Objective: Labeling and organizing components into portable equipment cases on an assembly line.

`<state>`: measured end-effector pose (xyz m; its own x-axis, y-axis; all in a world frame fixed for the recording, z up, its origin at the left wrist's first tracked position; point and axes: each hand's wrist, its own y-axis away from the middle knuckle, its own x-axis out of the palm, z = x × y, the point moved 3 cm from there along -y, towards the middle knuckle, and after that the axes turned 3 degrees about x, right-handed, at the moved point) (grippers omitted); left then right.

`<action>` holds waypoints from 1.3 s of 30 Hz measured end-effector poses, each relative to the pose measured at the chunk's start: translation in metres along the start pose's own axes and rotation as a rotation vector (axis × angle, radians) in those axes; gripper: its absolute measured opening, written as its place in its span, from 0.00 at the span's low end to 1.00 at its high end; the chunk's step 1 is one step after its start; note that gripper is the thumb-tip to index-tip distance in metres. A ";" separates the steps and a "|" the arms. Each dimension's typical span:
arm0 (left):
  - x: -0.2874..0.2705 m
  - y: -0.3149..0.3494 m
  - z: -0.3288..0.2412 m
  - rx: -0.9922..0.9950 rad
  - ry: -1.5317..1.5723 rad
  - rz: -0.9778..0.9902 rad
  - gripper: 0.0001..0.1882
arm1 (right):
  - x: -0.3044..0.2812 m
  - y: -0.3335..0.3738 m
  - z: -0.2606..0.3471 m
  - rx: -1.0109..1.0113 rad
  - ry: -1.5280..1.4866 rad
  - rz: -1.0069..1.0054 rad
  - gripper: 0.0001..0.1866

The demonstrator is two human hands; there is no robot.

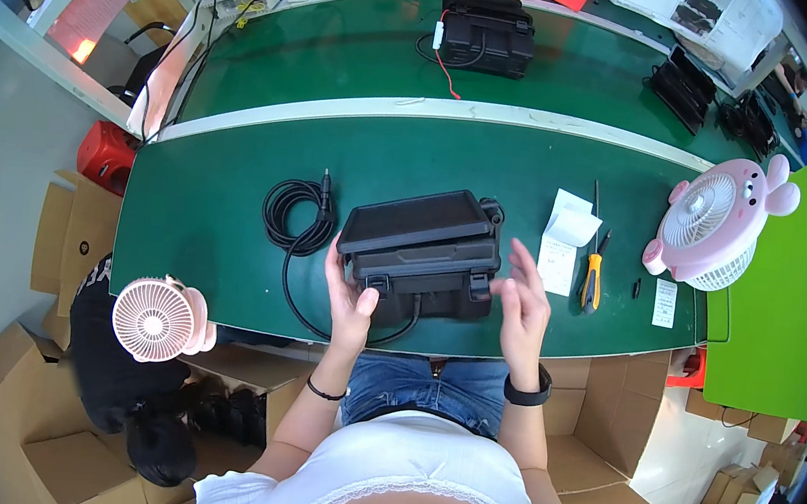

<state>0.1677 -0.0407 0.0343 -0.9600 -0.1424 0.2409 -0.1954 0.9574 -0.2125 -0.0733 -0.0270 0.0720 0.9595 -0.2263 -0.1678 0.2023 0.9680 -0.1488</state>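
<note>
A black plastic hard case rests on the near part of the green table, its lid tilted over the body; whether it is fully closed I cannot tell. Two latches show along its front. My left hand grips the case's left end, thumb on the front and fingers around the side. At the right end, my right hand has its fingers apart, close to the right latch and holding nothing. A black cable with a plug lies coiled left of the case and runs to its front.
Right of the case lie a paper slip, a yellow-handled screwdriver and a small label sheet. A pink fan stands beyond. Another fan is at the left edge. A second black case sits behind the white divider.
</note>
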 end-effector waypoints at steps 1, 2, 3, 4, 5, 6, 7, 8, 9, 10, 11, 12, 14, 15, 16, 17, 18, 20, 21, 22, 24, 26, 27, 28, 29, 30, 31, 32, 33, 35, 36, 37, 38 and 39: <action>0.000 0.000 0.001 -0.011 0.008 0.004 0.54 | -0.001 0.000 -0.009 0.031 -0.204 0.128 0.16; -0.001 -0.001 0.001 -0.006 0.008 0.006 0.54 | 0.001 -0.001 -0.006 0.026 -0.205 0.127 0.16; -0.003 -0.001 0.002 -0.013 0.005 0.001 0.53 | 0.003 -0.002 0.001 0.044 -0.239 0.129 0.17; -0.004 -0.001 0.002 -0.020 0.002 -0.003 0.53 | 0.005 -0.003 0.005 0.061 -0.272 0.132 0.18; -0.003 -0.002 0.001 -0.015 0.003 -0.002 0.53 | 0.004 -0.005 0.007 0.032 -0.233 0.149 0.16; -0.002 -0.003 0.000 -0.046 0.023 -0.009 0.52 | 0.005 -0.005 0.007 0.027 -0.233 0.149 0.16; -0.001 -0.004 0.000 -0.076 0.043 -0.014 0.51 | 0.008 -0.005 0.008 0.014 -0.224 0.146 0.15; -0.001 -0.005 0.000 -0.071 0.043 -0.014 0.51 | 0.010 -0.004 0.007 0.002 -0.217 0.143 0.14; -0.001 -0.006 0.002 -0.089 0.050 -0.026 0.50 | 0.011 -0.004 0.004 0.007 -0.277 0.140 0.17; -0.001 -0.007 0.004 -0.107 0.056 -0.037 0.50 | 0.013 -0.005 0.005 0.002 -0.278 0.140 0.17; -0.002 -0.008 0.007 -0.104 0.057 -0.037 0.50 | 0.016 -0.006 0.005 0.018 -0.335 0.113 0.19; -0.004 -0.009 0.010 -0.088 0.030 -0.037 0.49 | 0.017 -0.008 0.005 0.033 -0.391 0.085 0.20; -0.006 -0.013 0.013 -0.069 0.005 -0.035 0.49 | 0.019 -0.012 0.002 0.029 -0.363 0.085 0.18; -0.006 -0.015 0.013 -0.069 -0.016 -0.022 0.48 | 0.019 -0.014 0.000 0.029 -0.335 0.084 0.15; -0.006 -0.017 0.013 -0.067 -0.037 -0.009 0.47 | 0.019 -0.016 0.000 0.028 -0.307 0.083 0.13; -0.007 -0.018 0.012 -0.065 -0.037 -0.009 0.47 | 0.021 -0.017 0.001 0.026 -0.308 0.083 0.13; -0.006 -0.019 0.011 -0.063 -0.019 -0.001 0.46 | 0.023 -0.019 0.002 0.028 -0.311 0.061 0.11; -0.007 -0.021 0.010 -0.061 -0.003 0.008 0.45 | 0.026 -0.022 -0.001 0.029 -0.317 0.037 0.09; -0.008 -0.020 0.010 -0.064 0.009 0.016 0.44 | 0.028 -0.023 -0.008 0.007 -0.281 0.020 0.09; -0.008 -0.020 0.011 -0.067 0.020 0.024 0.44 | 0.030 -0.025 -0.011 -0.015 -0.246 0.003 0.09; -0.006 -0.018 0.004 -0.052 0.051 0.025 0.44 | 0.036 -0.026 -0.009 0.013 -0.298 -0.012 0.11; -0.007 -0.017 0.001 -0.058 0.059 0.056 0.43 | 0.039 -0.028 -0.014 0.066 -0.340 -0.003 0.22; -0.006 -0.017 0.001 -0.028 0.068 0.064 0.41 | 0.039 -0.028 -0.016 0.063 -0.342 -0.001 0.22; -0.006 -0.017 0.001 -0.026 0.067 0.065 0.41 | 0.040 -0.027 -0.017 0.061 -0.390 0.025 0.27; -0.006 -0.017 0.001 -0.018 0.058 0.066 0.40 | 0.040 -0.028 -0.017 0.059 -0.438 0.050 0.32; -0.007 -0.017 0.002 -0.012 0.049 0.068 0.40 | 0.039 -0.027 -0.018 0.059 -0.439 0.049 0.32; -0.007 -0.016 0.004 -0.014 0.047 0.070 0.40 | 0.036 -0.026 -0.019 0.042 -0.415 0.080 0.34; -0.007 -0.016 0.005 -0.008 0.030 0.078 0.40 | 0.035 -0.025 -0.020 0.026 -0.392 0.110 0.36; -0.007 -0.015 0.006 -0.004 0.013 0.086 0.39 | 0.035 -0.024 -0.022 0.030 -0.393 0.105 0.36; -0.009 -0.014 0.008 0.027 -0.040 0.099 0.40 | 0.037 -0.020 -0.028 0.055 -0.377 0.127 0.34; -0.010 -0.015 0.013 0.040 -0.037 0.100 0.40 | 0.039 -0.020 -0.030 0.044 -0.384 0.109 0.34; -0.012 -0.016 0.016 0.051 -0.035 0.100 0.40 | 0.041 -0.022 -0.032 0.035 -0.390 0.091 0.33; -0.013 -0.016 0.015 0.037 -0.035 0.086 0.40 | 0.043 -0.022 -0.032 0.021 -0.423 0.070 0.33; -0.011 -0.019 0.014 0.042 -0.040 0.093 0.41 | 0.043 -0.023 -0.032 0.014 -0.418 0.070 0.33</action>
<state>0.1795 -0.0609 0.0220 -0.9815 -0.0646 0.1801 -0.1128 0.9557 -0.2718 -0.0433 -0.0622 0.0371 0.9675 -0.0989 0.2328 0.1332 0.9816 -0.1369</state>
